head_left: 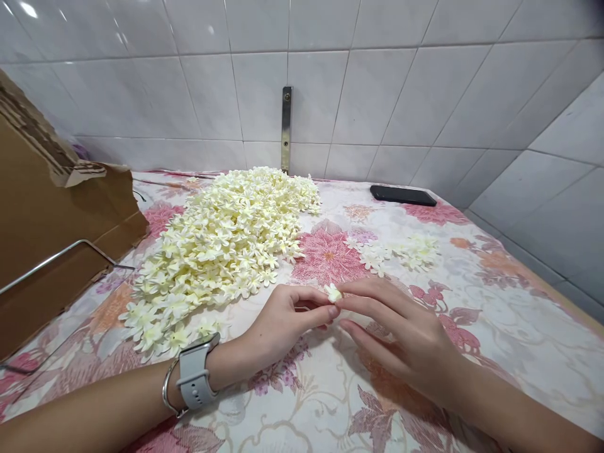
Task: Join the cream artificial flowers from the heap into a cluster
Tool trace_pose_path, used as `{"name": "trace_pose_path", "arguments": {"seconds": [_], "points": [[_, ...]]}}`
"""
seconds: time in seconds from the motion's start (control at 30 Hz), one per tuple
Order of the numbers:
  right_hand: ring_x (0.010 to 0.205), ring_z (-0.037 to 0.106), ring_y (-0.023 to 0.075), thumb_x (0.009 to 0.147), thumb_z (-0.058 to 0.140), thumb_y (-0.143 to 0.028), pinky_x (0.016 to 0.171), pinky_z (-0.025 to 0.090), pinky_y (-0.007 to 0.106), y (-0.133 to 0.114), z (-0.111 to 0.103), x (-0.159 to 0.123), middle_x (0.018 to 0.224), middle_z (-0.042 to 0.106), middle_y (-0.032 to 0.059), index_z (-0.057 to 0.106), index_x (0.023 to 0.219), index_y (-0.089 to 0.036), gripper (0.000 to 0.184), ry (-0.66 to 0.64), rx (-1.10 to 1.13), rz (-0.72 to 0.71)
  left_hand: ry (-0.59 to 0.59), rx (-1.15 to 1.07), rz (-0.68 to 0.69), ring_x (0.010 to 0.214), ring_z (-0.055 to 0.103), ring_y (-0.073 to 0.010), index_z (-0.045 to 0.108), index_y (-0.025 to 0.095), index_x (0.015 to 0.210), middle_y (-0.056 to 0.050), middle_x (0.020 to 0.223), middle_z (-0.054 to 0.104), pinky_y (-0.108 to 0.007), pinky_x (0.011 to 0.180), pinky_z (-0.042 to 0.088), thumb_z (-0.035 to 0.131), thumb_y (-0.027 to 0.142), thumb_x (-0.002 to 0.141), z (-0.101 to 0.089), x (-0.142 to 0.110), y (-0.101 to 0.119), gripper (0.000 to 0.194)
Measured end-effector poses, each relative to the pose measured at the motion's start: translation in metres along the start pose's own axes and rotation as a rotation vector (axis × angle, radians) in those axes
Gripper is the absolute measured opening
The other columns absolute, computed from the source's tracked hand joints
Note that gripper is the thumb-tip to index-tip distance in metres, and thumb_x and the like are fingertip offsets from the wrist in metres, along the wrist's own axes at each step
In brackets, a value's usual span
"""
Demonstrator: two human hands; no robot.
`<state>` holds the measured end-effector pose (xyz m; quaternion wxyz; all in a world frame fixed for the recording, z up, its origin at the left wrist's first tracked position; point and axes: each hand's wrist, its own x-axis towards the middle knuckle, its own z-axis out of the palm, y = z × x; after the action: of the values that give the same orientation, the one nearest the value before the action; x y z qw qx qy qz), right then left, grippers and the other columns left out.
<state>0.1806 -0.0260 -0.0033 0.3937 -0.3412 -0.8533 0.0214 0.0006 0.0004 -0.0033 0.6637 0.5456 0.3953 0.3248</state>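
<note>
Between my hands is a small cream-white flower (pixel 333 292), its petals pointing up. My left hand (pixel 282 324) pinches it between thumb and forefinger; a grey-strapped watch and a metal bangle are on that wrist. My right hand (pixel 408 333) reaches in from the right with its fingers stretched out, the fingertips touching the flower's side and the thumb held apart below. A large heap of the same flowers (pixel 231 233) lies beyond my left hand. Past my right hand is a smaller, loose group of flowers (pixel 415 253).
A floral tablecloth (pixel 292 415) covers the table up to the tiled wall (pixel 391 82). A black phone (pixel 402 195) lies at the back right. At the left stand a cardboard box (pixel 61 239) and a bent metal rod (pixel 51 259). A metal strip (pixel 286 129) is fixed to the wall.
</note>
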Motion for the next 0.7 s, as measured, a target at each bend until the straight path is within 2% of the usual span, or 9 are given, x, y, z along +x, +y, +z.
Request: {"name": "trace_pose_path", "arguments": {"seconds": [0.17, 0.37, 0.7], "points": [[0.081, 0.068, 0.021, 0.082, 0.056, -0.011, 0.074, 0.056, 0.035, 0.0019, 0.0011, -0.0007, 0.087, 0.072, 0.0057, 0.06, 0.094, -0.022, 0.017, 0.024, 0.052, 0.102, -0.033, 0.102, 0.101, 0.065, 0.052, -0.0106, 0.07, 0.016, 0.073, 0.001, 0.069, 0.062, -0.02, 0.061, 0.039, 0.064, 0.024, 0.077, -0.002, -0.0012, -0.0014, 0.011], [0.078, 0.069, 0.0181, 0.081, 0.061, -0.016, 0.07, 0.056, 0.028, 0.0009, -0.0019, 0.0017, 0.085, 0.073, 0.0025, 0.062, 0.09, -0.024, 0.012, 0.016, 0.15, 0.211, -0.009, 0.212, 0.214, 0.065, 0.053, -0.011, 0.069, 0.016, 0.073, 0.001, 0.07, 0.064, -0.02, 0.063, 0.04, 0.063, 0.025, 0.08, -0.0014, -0.0044, -0.0007, 0.013], [0.079, 0.069, 0.0179, 0.08, 0.062, -0.019, 0.07, 0.055, 0.028, 0.0032, -0.0016, 0.0, 0.085, 0.073, 0.0014, 0.064, 0.087, -0.023, 0.008, -0.015, 0.229, 0.301, 0.005, 0.28, 0.266, 0.063, 0.053, -0.0099, 0.069, 0.015, 0.073, 0.001, 0.069, 0.065, -0.019, 0.061, 0.04, 0.061, 0.023, 0.082, -0.0004, -0.0038, 0.0008, 0.014]]}}
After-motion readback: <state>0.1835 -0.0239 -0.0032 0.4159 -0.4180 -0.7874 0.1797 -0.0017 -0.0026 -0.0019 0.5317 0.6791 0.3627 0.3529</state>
